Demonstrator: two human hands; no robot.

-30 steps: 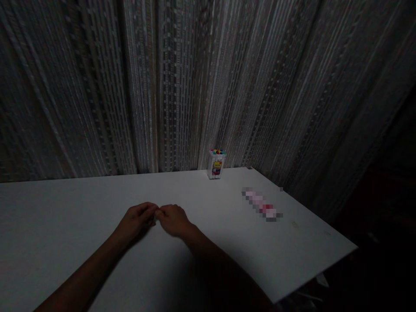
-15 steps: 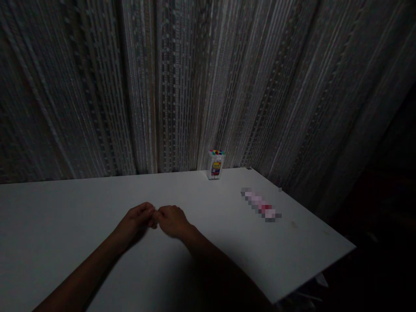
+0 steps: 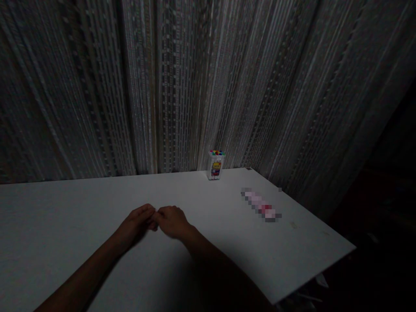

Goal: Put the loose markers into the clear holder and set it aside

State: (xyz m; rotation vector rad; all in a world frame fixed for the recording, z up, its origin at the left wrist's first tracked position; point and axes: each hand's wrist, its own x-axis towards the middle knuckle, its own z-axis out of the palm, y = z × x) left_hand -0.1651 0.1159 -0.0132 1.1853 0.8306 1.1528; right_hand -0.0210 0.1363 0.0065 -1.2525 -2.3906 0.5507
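Over the white table point(image 3: 97, 203), my left hand point(image 3: 138, 221) and my right hand point(image 3: 172, 221) meet at the fingertips. The fingers of my left hand are curled inward, with thumb and forefinger close together. My right hand is closed too, its back towards me and its thumb side against the left fingers. Whatever may be pinched between them is too small and dark to make out. Beyond my hands, a clear case of markers point(image 3: 215, 167) with colourful caps stands upright near the table's back edge.
To the right on the table lies a long pink and red item point(image 3: 260, 204), blurred by pixelation. A striped curtain point(image 3: 182, 86) hangs right behind the table. The table's right edge slants towards me, with dark clutter below its near corner.
My left hand's fingers have shifted very slightly. Both hands remain together in the same place, and the marker case and pink item have not moved.
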